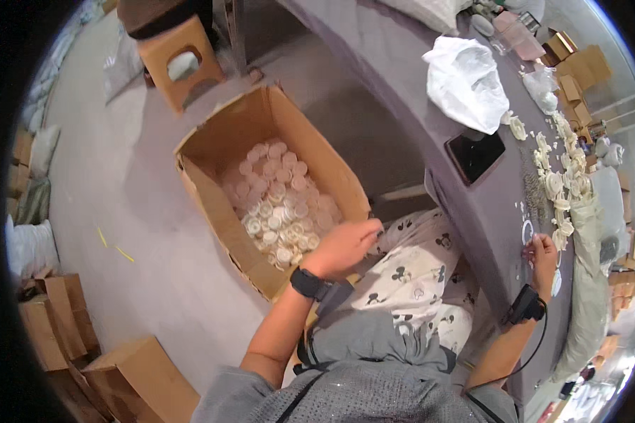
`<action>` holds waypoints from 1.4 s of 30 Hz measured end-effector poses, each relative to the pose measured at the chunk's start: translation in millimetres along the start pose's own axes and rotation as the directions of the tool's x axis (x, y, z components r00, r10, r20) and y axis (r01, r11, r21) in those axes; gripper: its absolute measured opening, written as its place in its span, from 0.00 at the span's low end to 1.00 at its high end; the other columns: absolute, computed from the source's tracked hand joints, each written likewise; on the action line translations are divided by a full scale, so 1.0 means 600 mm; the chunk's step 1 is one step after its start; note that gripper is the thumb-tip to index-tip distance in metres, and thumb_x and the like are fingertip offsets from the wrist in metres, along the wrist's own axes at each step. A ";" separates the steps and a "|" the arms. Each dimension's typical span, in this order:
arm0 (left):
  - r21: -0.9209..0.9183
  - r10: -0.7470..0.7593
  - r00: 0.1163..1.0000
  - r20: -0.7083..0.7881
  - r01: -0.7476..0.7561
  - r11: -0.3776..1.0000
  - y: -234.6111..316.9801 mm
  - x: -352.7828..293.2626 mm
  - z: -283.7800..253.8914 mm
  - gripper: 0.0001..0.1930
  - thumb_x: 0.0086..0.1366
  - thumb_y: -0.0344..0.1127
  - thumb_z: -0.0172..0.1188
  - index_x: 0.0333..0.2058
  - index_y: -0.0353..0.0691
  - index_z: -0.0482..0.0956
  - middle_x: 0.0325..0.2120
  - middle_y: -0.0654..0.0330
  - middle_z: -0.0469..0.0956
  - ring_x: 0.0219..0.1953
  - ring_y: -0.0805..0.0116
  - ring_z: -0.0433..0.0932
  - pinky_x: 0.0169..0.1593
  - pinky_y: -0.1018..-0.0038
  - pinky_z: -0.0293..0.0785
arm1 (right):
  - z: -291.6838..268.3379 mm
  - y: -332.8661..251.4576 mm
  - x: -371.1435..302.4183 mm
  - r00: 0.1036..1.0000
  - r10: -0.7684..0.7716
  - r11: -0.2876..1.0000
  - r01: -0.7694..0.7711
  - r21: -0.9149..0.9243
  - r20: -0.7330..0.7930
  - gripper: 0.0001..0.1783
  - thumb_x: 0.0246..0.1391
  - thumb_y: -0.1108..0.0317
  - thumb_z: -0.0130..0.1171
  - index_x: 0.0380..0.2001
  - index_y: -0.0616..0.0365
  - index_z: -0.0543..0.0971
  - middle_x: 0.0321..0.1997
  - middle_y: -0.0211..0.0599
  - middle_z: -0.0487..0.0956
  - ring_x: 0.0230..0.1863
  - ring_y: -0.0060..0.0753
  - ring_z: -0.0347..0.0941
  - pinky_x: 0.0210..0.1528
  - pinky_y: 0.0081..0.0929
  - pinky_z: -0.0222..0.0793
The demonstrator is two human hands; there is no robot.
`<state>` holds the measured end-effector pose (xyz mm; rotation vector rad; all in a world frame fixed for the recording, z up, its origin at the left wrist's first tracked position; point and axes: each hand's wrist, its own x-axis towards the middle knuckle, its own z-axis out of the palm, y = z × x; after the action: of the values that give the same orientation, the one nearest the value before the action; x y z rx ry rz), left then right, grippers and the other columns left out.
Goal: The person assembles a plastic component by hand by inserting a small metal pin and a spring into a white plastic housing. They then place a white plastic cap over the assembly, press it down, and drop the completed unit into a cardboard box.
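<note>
My left hand (344, 247) is closed with its fingers curled, just over the right rim of a cardboard box (215, 204). Whatever it may hold is hidden. Inside the box lies a heap of small round whitish pieces (289, 218). At the edge of the cloth-covered table (497, 233), my right hand (542, 257) has its fingertips pinched together low over the cloth. A thin white ring (527, 231) lies right at those fingertips; whether they grip it does not show clearly. Beyond this hand runs a row of cream-coloured moulded pieces (561, 183).
A dark phone (475, 155) and a crumpled white plastic bag (466, 81) lie farther along the table. A brown stool (180, 63) stands beyond the box. More cardboard boxes (144, 377) are on the floor at the lower left. A long wrapped roll (587, 282) borders the table's right side.
</note>
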<state>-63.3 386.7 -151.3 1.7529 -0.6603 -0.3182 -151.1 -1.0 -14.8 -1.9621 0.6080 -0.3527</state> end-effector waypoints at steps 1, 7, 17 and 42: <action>0.027 0.012 1.000 0.005 -0.012 1.000 0.015 0.007 0.002 0.08 0.60 0.36 0.43 0.32 0.39 0.67 0.26 0.47 0.70 0.32 0.45 0.69 0.34 0.59 0.64 | -0.012 0.000 -0.001 0.996 0.078 0.995 -0.075 -0.066 0.035 0.10 0.53 0.64 0.53 0.23 0.56 0.70 0.19 0.26 0.70 0.20 0.15 0.65 0.24 0.13 0.61; -0.019 0.307 0.945 0.115 -0.307 0.952 0.104 0.070 0.017 0.08 0.57 0.30 0.46 0.22 0.34 0.61 0.16 0.49 0.62 0.18 0.53 0.65 0.23 0.67 0.61 | -0.076 0.016 0.007 0.997 0.074 0.993 -0.075 -0.090 -0.014 0.08 0.52 0.65 0.52 0.25 0.58 0.71 0.19 0.26 0.71 0.21 0.15 0.66 0.23 0.13 0.62; -0.015 0.486 0.853 0.192 -0.492 0.870 0.234 0.155 0.060 0.11 0.52 0.27 0.51 0.16 0.32 0.59 0.13 0.54 0.56 0.15 0.57 0.57 0.20 0.70 0.55 | -0.148 0.050 0.027 0.994 -0.041 0.990 0.027 -0.135 -0.105 0.10 0.48 0.64 0.57 0.28 0.59 0.73 0.22 0.28 0.73 0.22 0.17 0.67 0.23 0.14 0.61; 0.194 0.223 0.958 0.180 -0.257 0.947 0.263 0.273 0.292 0.09 0.60 0.31 0.47 0.23 0.33 0.64 0.13 0.54 0.60 0.17 0.65 0.59 0.22 0.74 0.58 | -0.135 0.051 0.012 0.955 -0.156 0.925 0.231 -0.302 0.254 0.09 0.43 0.67 0.59 0.24 0.63 0.74 0.25 0.34 0.71 0.27 0.25 0.66 0.31 0.22 0.63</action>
<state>-67.1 125.9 -31.0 1.8403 -1.0456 -0.2211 -193.0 -76.7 -5.6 -2.3548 0.3383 -0.1496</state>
